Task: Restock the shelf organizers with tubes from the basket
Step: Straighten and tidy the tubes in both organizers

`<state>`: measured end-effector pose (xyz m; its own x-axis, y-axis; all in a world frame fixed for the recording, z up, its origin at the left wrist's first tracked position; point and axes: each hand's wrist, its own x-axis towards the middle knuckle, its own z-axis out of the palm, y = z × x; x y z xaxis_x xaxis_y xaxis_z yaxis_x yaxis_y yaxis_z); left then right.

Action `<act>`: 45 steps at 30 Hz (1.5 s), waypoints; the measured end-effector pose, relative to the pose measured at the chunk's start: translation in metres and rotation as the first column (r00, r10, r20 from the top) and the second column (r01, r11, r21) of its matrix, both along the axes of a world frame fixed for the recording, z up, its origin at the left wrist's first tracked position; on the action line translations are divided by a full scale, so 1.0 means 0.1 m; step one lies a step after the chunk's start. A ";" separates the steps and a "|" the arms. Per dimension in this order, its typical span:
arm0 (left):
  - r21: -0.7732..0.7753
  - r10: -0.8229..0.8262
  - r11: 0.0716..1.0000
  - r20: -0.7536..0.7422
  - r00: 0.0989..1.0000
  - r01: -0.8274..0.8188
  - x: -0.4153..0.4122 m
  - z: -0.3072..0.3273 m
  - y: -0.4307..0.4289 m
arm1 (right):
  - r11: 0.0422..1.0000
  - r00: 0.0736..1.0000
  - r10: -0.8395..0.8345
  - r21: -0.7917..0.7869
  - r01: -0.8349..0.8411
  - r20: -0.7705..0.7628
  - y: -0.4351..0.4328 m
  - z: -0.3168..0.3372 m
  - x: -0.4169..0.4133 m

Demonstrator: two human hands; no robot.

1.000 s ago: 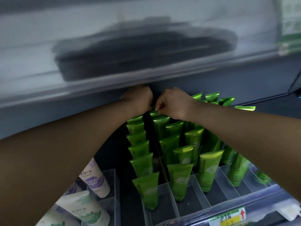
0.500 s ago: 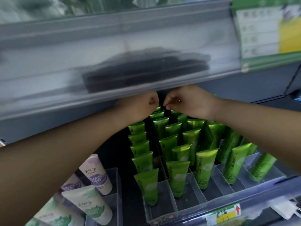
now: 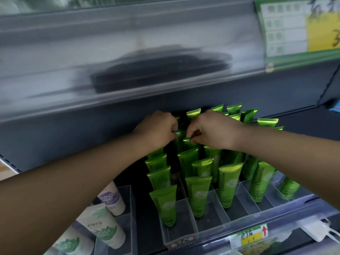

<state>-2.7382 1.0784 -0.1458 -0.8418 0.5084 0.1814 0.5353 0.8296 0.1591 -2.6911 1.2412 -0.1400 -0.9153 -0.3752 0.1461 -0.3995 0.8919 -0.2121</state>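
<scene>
Several green Chamomile tubes [image 3: 229,183] stand cap-down in rows inside a clear shelf organizer [image 3: 185,230]. Both my hands reach to the back of the rows, under the upper shelf. My left hand [image 3: 158,128] is closed, its fingertips pinching the top edge of a green tube [image 3: 179,134] in the second row. My right hand [image 3: 211,129] is closed beside it, pinching the crimped top of the neighbouring green tube [image 3: 187,141]. The two hands almost touch. No basket is in view.
The upper shelf's edge strip [image 3: 128,57] hangs low over my hands. White tubes with green and purple prints [image 3: 103,229] stand in a clear bin at the lower left. A price tag [image 3: 247,234] sits on the front rail. The organizer's front slots hold nothing.
My view has tilted so more tubes at the back show. Both hands have dropped slightly from the shelf's underside onto the tops of the tubes, still close together.
</scene>
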 end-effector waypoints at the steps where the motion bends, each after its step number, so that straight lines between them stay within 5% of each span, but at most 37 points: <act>1: 0.004 0.001 1.000 0.001 1.000 -0.001 -0.01 0.00 0.00 | 1.000 1.000 -0.007 -0.014 0.007 0.006 -0.01 0.00 -0.01; 37: -0.077 0.019 0.997 -0.046 0.999 -0.023 0.19 0.24 -0.08 | 0.980 0.998 -0.053 -0.194 0.055 0.015 -0.11 0.16 0.15; 45: 0.040 -0.058 0.997 -0.066 0.996 0.061 0.56 0.29 -0.03 | 0.982 1.000 -0.020 -0.186 0.019 -0.001 0.00 0.29 0.44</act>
